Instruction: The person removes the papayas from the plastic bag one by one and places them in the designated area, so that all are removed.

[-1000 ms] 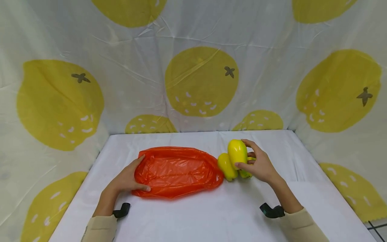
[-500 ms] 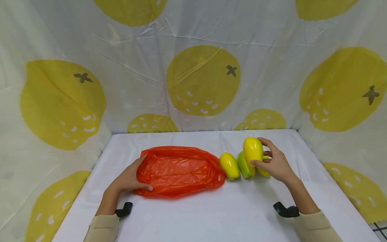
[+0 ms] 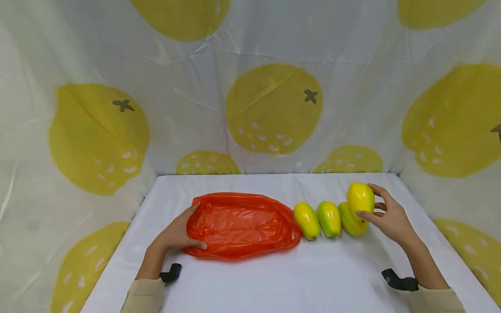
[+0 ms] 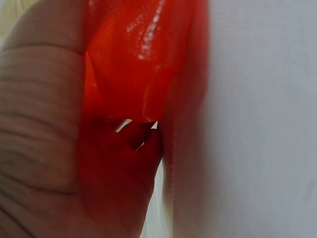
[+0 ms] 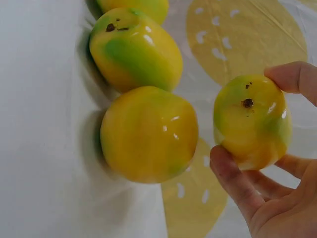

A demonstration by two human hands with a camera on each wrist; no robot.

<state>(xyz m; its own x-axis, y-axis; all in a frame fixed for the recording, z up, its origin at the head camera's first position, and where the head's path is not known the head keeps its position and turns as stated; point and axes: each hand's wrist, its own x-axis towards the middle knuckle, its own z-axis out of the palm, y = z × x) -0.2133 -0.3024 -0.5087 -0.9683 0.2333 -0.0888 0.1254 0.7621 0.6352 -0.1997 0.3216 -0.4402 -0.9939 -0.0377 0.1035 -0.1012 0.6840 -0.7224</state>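
Observation:
My left hand (image 3: 175,231) holds the left end of a red plastic bag (image 3: 242,224), which lies spread out with a raised rim. In the left wrist view, red film (image 4: 131,54) stretches beside the thumb and across the palm. Over at the right, my right hand (image 3: 393,219) grips a glossy yellow-green mango (image 3: 361,198) between thumb and fingers, held up off the table. Just beneath and behind it sits another mango (image 3: 347,221), partly hidden. Two more, a yellow mango (image 3: 306,221) by the bag's right end and a greener mango (image 3: 329,218), complete the row.
A white cloth covers the table (image 3: 274,282). Behind and at both sides hangs a pale curtain (image 3: 270,26) printed with big yellow fruit. Dark wrist mounts (image 3: 399,280) stick out inward from both forearms.
The right hand has moved rightward with its mango, away from the bag. The mangoes on the table now show as a separate row of three. My left hand stays at the bag's left end.

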